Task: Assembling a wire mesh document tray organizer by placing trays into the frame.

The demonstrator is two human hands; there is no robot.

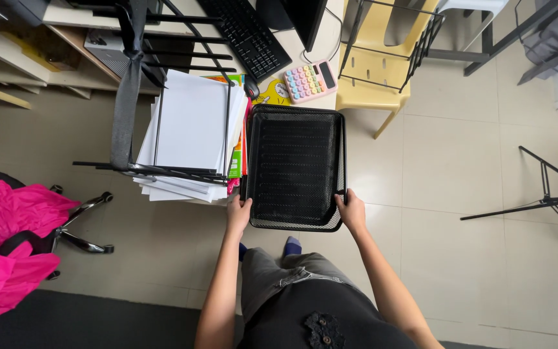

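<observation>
I hold a black wire-mesh tray [295, 123] level in front of me, over the floor at the desk's edge. My left hand [237, 213] grips its near left corner. My right hand [351, 211] grips its near right corner. The tray has nothing in it. To its left, a stack of white paper [192, 123] sits on coloured folders, under a black wire rack frame [163, 169].
A pastel calculator [310, 81], a black keyboard [245, 35] and a mouse [251, 89] lie on the desk beyond the tray. A yellow chair [372, 90] stands at the right, an office chair with pink cloth [14, 245] at the left, a tripod leg [544, 194] far right.
</observation>
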